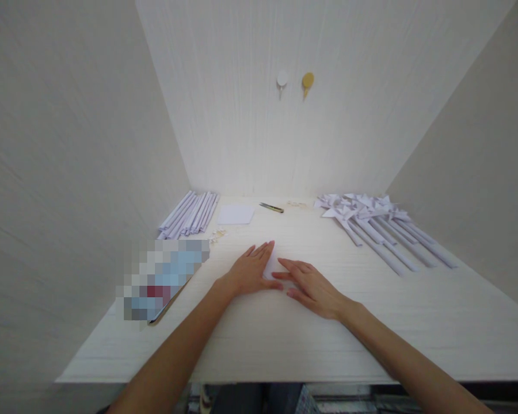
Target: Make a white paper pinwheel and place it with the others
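Both hands lie flat on a small white sheet of paper (pixel 271 264) at the middle of the pale table (pixel 285 333). My left hand (pixel 250 271) presses the paper's left side, fingers stretched forward. My right hand (pixel 311 286) covers its right side, fingers pointing left and touching the left thumb. Most of the paper is hidden under the two hands. Neither hand grips anything.
A row of rolled white paper sticks (pixel 190 215) lies at the back left, beside a white square sheet (pixel 235 214). A utility knife (pixel 271 207) lies at the back centre. Finished paper pinwheels on sticks (pixel 371 221) lie at the back right. A blurred object (pixel 162 279) sits at the left.
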Action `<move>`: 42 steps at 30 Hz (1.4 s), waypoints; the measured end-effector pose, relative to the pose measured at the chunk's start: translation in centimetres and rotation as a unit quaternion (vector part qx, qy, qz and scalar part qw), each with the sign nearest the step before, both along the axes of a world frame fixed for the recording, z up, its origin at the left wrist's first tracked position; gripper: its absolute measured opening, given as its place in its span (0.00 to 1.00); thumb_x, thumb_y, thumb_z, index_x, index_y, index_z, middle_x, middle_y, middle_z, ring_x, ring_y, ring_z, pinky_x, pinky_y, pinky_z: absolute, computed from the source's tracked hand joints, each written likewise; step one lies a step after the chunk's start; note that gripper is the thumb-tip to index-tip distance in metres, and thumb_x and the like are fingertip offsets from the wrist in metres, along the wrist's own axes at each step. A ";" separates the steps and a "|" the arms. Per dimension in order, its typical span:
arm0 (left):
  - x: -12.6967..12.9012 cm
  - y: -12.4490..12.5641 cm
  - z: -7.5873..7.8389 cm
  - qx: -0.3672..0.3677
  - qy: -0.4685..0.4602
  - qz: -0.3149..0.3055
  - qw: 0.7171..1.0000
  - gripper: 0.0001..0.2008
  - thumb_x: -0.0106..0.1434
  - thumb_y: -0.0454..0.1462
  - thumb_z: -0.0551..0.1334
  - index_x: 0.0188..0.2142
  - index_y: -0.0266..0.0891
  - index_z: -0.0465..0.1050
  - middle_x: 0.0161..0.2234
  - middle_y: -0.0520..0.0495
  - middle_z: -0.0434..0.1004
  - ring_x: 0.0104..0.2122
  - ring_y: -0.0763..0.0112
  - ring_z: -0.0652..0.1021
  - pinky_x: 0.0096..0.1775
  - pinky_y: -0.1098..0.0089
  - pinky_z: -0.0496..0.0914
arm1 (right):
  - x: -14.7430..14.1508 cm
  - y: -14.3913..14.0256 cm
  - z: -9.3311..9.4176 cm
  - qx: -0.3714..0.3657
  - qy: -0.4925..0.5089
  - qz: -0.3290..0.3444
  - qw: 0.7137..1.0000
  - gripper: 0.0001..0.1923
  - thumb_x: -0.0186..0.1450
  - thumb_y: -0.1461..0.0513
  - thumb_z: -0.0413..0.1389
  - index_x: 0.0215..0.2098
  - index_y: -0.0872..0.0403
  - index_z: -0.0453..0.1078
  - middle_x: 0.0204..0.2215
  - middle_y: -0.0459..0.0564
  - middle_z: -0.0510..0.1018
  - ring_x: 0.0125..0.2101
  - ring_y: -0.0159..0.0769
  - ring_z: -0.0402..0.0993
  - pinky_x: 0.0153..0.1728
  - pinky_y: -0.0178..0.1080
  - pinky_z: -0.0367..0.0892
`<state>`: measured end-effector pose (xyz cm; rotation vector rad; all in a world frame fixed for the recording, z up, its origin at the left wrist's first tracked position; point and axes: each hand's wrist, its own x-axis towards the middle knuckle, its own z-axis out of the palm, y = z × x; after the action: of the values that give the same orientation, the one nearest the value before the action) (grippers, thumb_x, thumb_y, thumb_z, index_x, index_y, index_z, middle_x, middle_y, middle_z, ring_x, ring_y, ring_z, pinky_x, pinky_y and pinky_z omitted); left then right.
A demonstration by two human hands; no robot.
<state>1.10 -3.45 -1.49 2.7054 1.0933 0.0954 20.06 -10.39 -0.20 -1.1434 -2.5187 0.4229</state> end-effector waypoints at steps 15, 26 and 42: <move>0.1 0.1 0.0 0.002 -0.008 -0.003 1.000 0.51 0.47 0.63 0.45 0.59 0.29 0.35 0.61 0.34 0.38 0.60 0.61 0.46 0.57 0.61 0.42 | -1.1 4.9 -0.3 0.051 -0.056 -0.129 0.989 0.29 0.63 0.55 0.42 0.60 0.58 0.43 0.50 0.53 0.69 0.54 0.43 0.55 0.52 0.48 0.52; 0.2 0.0 0.3 0.005 0.004 0.003 1.000 0.50 0.48 0.62 0.46 0.59 0.28 0.38 0.60 0.32 0.40 0.60 0.60 0.47 0.57 0.61 0.42 | -2.1 7.3 -0.6 0.050 -0.024 -0.193 0.980 0.29 0.64 0.55 0.42 0.59 0.59 0.43 0.48 0.53 0.70 0.53 0.44 0.57 0.50 0.48 0.54; 0.2 -0.3 0.1 0.011 -0.022 0.014 1.000 0.50 0.49 0.61 0.47 0.59 0.28 0.35 0.60 0.32 0.38 0.60 0.60 0.46 0.57 0.60 0.44 | -1.8 7.6 -1.7 0.045 -0.031 -0.161 0.985 0.37 0.59 0.52 0.48 0.60 0.58 0.41 0.57 0.59 0.55 0.56 0.44 0.53 0.53 0.48 0.49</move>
<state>1.27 -3.75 -1.35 2.6944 1.1254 0.1711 18.24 -2.82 -1.91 -1.5134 -2.3170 0.1897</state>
